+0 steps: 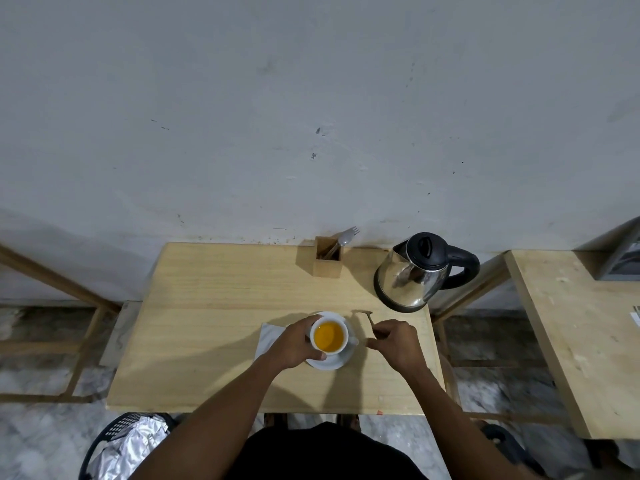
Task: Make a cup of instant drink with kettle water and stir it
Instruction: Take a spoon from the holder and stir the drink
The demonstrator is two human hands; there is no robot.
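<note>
A wooden bench [214, 327] fills the lower centre of the frame. The steel kettle [412, 271] stands at its upper right corner, a wooden holder [327, 259] just left of it. The left hand [298, 344] has its fingers wrapped around 1 white cup [329, 336] of orange drink on a saucer [332, 360]. The right hand [394, 342] pinches a spoon [370, 320] just right of the cup.

Glossy metal kettle [410, 277], matt wooden table [207, 323], smooth glazed white cup [329, 336]
</note>
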